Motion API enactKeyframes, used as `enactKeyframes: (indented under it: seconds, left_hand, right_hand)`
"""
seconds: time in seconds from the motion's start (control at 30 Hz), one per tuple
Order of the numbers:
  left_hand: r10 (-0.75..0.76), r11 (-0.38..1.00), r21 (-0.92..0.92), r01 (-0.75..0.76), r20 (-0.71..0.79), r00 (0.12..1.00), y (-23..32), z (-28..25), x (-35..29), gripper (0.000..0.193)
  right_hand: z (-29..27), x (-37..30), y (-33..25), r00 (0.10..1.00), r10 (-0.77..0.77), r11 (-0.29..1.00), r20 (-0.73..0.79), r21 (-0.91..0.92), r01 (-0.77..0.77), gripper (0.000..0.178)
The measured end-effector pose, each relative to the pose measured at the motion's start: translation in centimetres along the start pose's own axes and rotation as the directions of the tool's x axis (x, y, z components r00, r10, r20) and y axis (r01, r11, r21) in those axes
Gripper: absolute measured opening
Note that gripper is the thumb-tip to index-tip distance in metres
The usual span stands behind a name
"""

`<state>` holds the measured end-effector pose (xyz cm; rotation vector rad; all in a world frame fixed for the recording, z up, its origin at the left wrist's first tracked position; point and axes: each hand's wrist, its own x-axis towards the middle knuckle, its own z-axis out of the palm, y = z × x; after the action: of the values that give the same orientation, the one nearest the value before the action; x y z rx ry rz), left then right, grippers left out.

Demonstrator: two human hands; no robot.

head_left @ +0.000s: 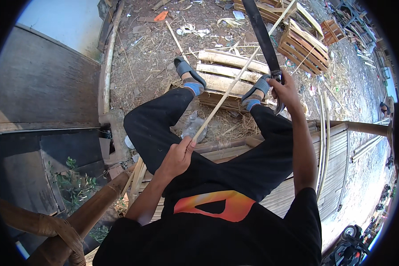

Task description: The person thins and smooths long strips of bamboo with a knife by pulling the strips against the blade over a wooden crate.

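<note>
My left hand [177, 156] is closed round the near end of a long, thin bamboo strip [229, 88], in front of my lap. From there the strip runs up and to the right, past a wooden crate between my feet. My right hand [286, 91] grips the dark handle of a machete [265, 41] beside my right foot. The machete's long black blade points away from me and crosses over the strip near the top. Its hooked handle end shows below my fist.
My sandalled feet are by the slatted wooden crate [213, 83]. More crates [303, 48] stand at the far right. I sit on a bamboo bench [330, 164], with bamboo poles [88, 206] at lower left. Litter and wood scraps cover the ground. A motorbike [351, 244] is at lower right.
</note>
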<state>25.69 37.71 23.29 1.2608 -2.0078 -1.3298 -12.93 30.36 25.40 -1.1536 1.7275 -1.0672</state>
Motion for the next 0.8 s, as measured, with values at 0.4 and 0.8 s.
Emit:
enactKeyframes:
  seconds: [0.4,0.8]
  left_hand:
    - [-0.003,0.997,0.079,0.005,-0.022,1.0,-1.3,0.3,-0.8,0.025]
    - [-0.032,0.993,0.113,0.041,-0.079,0.996,-0.9,-0.9,-1.3,0.019]
  right_hand:
    - [3.6,-0.7,5.0,0.962,-0.113,0.827,-0.248,-0.56,-0.047,0.037]
    - [3.5,0.0,5.8,0.972,-0.173,0.795,-0.158,-0.605,0.044,0.038]
